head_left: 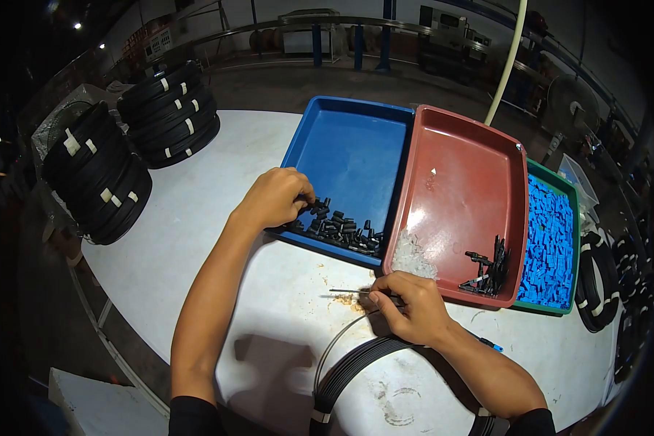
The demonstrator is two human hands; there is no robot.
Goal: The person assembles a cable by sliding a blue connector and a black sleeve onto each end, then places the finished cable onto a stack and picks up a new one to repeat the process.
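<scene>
My left hand (275,198) reaches over the near left corner of the blue tray (356,145). Its fingers are pinched at the edge of a heap of small black plastic pieces (345,231), and a dark piece shows at the fingertips. Low in front of the red tray, my right hand (410,305) grips a thin black cable (350,291) between thumb and fingers, with the cable's end pointing left. That cable curves down to a coil of black cable (363,367) lying on the table below the hand, partly hidden by the right forearm.
The red tray (469,174) holds clear plastic bits (413,256) and black connector parts (490,270). Blue pieces (548,243) fill a green tray (575,247). Taped black coils (98,174) stand stacked at left. More coils (596,283) lie at right. A white table (174,232) carries everything.
</scene>
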